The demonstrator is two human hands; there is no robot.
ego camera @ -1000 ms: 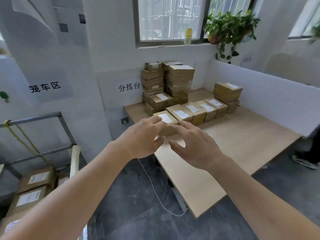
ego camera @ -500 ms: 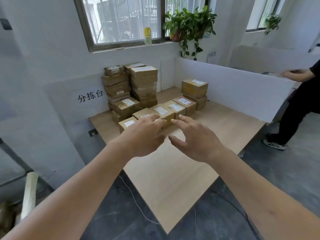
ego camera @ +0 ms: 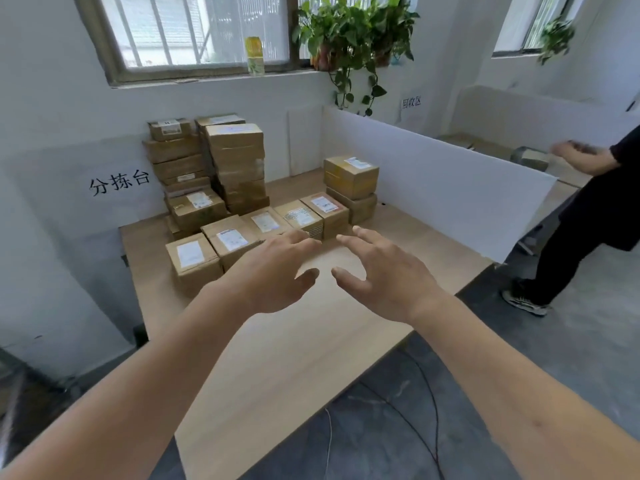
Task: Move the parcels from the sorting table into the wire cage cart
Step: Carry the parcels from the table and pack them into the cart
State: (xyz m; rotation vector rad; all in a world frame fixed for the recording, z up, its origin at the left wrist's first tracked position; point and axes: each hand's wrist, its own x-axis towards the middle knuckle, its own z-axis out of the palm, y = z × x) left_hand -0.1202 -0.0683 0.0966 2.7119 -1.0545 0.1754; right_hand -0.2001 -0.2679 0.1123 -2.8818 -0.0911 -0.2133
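At far left, a white wall sheet with black handwritten characters (ego camera: 119,181) hangs behind the pale wooden counter (ego camera: 277,358). Beside it we see two tall stacks of brown cardboard parcels (ego camera: 207,161) rising at the counter's back corner under a barred window. In front of them a row of five small brown cardboard boxes with white shipping labels (ego camera: 256,230) runs diagonally across the counter, side by side. We reach out over the counter with both arms: our left hand (ego camera: 277,271) hovers just in front of the middle of the row, its grip empty, fingers straight and slightly spread, thumb pointing right; whether the fingertips touch a box we cannot tell. Our right hand (ego camera: 384,271) hangs just beside it, apart from the left, its grip likewise wide and holding nothing, fingers fanned above the bare wood. Behind the right hand two larger brown cartons (ego camera: 351,187) sit stacked one on the other near a white partition board (ego camera: 433,181). A trailing green potted plant (ego camera: 353,39) stands on the sill above. At far right a person in black clothes (ego camera: 595,209) stands on the grey floor beyond the partition.
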